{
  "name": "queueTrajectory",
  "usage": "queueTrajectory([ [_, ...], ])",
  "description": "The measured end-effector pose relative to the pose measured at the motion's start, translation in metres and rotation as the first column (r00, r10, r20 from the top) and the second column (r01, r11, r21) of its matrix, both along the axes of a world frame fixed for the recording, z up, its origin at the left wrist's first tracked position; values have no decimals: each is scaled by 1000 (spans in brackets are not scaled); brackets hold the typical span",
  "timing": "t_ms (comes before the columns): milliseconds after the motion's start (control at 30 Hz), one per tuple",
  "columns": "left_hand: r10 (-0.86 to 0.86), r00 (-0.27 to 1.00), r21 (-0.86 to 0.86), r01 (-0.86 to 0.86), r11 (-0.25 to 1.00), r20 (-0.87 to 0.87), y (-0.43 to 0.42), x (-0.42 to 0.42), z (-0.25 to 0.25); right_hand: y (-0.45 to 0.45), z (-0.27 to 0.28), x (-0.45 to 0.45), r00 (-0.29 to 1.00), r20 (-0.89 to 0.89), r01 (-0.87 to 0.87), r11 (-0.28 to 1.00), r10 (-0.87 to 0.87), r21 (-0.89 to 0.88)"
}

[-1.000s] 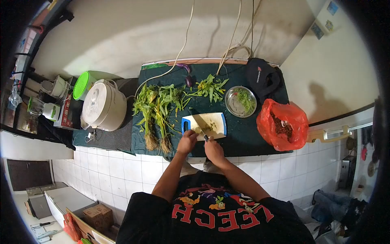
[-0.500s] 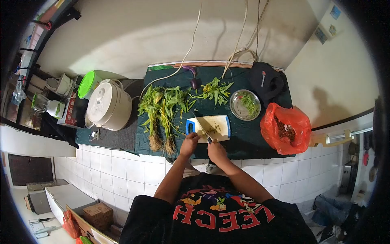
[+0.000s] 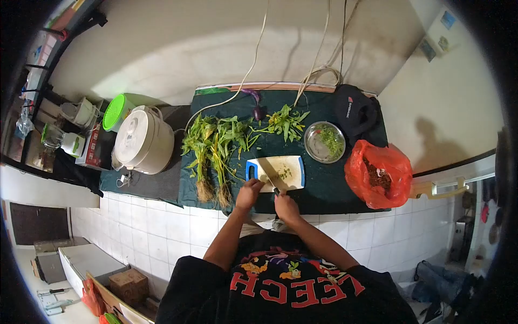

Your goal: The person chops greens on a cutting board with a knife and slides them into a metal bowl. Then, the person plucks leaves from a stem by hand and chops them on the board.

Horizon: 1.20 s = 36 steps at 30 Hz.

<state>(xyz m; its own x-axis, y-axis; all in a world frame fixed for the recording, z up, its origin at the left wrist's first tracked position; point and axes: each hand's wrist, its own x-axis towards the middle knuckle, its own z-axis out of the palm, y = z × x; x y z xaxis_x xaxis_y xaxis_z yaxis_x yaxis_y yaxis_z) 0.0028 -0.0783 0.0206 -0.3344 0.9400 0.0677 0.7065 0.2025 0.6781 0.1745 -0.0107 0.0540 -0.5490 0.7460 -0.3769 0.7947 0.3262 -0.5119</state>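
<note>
My right hand point(image 3: 285, 205) is closed on the black handle of a knife point(image 3: 268, 175), whose blade lies slantwise over the cutting board point(image 3: 294, 165). The board is white with blue ends, with small green bits on it. At the board's lower left corner is my left hand point(image 3: 250, 193), fingers closed; what it holds, if anything, is too small to make out. Leafy greens with roots point(image 3: 204, 146) lie left of the board. Behind it are loose leaves point(image 3: 286, 123), and to the right a metal bowl point(image 3: 325, 142) holds chopped greens.
A red plastic bag point(image 3: 400, 175) stands at the table's right, near a black cap point(image 3: 353, 110). An eggplant point(image 3: 259, 112) lies at the back. A rice cooker point(image 3: 144, 139) and a green-lidded container point(image 3: 114, 112) stand on the left.
The view has shifted slightly, so the table sits further right than one second ago. The knife blade has tilted a little over the board. Both hands stay near the board's front edge.
</note>
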Motion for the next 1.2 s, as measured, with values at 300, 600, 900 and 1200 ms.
queueTrajectory([
  [300,16,1000,-23,-15,1000,25,-1,-1,-2,0,11,-5,999,19,29,999,-29,-38],
  [600,-41,999,73,43,996,-31,-6,-2,3,1,-7,-5,1000,2,29,992,-29,-119],
  [900,-69,946,-19,66,998,-317,3,1,9,5,-12,21,998,62,1,999,3,-53],
  [1200,-114,903,30,139,990,-415,32,9,3,21,18,43,995,-10,101,994,-100,48],
])
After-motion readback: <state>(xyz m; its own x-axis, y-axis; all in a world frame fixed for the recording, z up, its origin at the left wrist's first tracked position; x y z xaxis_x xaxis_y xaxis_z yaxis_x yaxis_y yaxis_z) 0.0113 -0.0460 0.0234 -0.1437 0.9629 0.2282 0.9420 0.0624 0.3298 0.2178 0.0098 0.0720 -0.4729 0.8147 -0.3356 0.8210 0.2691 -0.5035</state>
